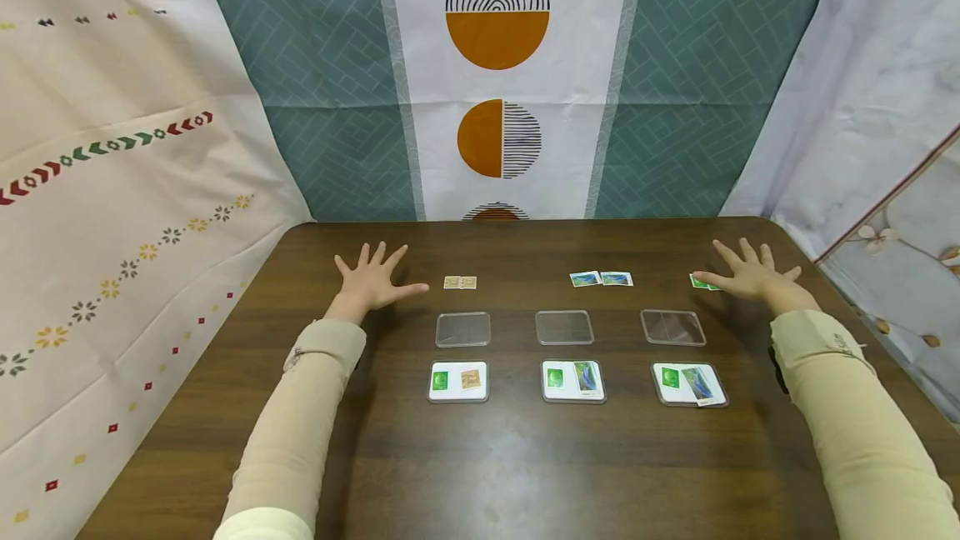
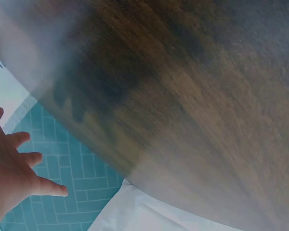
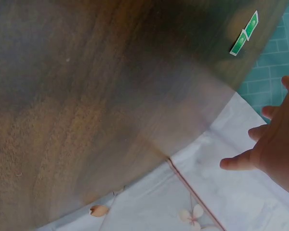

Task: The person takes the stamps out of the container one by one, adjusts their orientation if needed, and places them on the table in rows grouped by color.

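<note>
1. From where I'm standing, a person is reaching both arms over the table (image 1: pixel 480 465), and neither grip is holding anything.
2. The left hand (image 1: pixel 370 283) is spreading its fingers wide near the far left corner, with the tan stamps (image 1: pixel 452 282) lying nearest to it, side by side.
3. The right hand (image 1: pixel 756 276) is also fanning its fingers. In the head view its thumb is overlapping the green stamps (image 1: pixel 696 282), but the right wrist view is showing that pair lying clear of the fingers.
4. The blue landscape stamps (image 1: pixel 585 279), another pair, are resting between those two groups.
5. Nearer the person, a left clear case (image 1: pixel 462 329), a middle clear case (image 1: pixel 564 327) and a right clear case (image 1: pixel 672 327) are forming a row, with no stamps in them.
6. Closest in, three white-backed cases are carrying two stamps each: the left one (image 1: pixel 454 382) green and tan, the middle one (image 1: pixel 568 382) green and blue, the right one (image 1: pixel 678 395) green and blue, its blue stamp tilting.
7. As I'm judging it, these three are looking filled, while six loose stamps and three clear cases are still waiting untouched.
</note>
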Action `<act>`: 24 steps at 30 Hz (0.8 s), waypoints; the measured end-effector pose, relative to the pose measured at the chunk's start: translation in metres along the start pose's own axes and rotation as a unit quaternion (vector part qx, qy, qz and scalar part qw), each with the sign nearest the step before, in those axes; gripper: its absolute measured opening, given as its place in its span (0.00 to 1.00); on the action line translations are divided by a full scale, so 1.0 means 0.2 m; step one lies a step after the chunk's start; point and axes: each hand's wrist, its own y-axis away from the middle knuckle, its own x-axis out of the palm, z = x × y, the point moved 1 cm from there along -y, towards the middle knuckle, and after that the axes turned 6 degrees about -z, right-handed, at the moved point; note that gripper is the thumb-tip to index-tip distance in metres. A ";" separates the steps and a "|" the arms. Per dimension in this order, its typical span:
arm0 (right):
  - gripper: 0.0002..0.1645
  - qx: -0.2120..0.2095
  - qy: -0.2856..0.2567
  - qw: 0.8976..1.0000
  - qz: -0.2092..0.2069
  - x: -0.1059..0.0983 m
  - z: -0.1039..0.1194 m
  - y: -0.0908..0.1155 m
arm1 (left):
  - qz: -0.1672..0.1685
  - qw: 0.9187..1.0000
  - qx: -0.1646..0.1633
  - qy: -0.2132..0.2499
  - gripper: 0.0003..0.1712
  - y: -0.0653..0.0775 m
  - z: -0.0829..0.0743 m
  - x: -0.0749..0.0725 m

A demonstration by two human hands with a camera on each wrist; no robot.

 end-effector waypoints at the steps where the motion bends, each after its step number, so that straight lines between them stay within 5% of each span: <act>1: 0.58 -0.001 -0.001 1.000 -0.001 0.00 0.00 0.00 | -0.001 1.000 0.000 -0.001 0.57 0.00 0.00 0.00; 24: 0.55 -0.019 0.041 0.998 -0.044 -0.09 -0.01 0.01 | -0.057 0.998 0.038 -0.004 0.46 0.00 -0.02 -0.10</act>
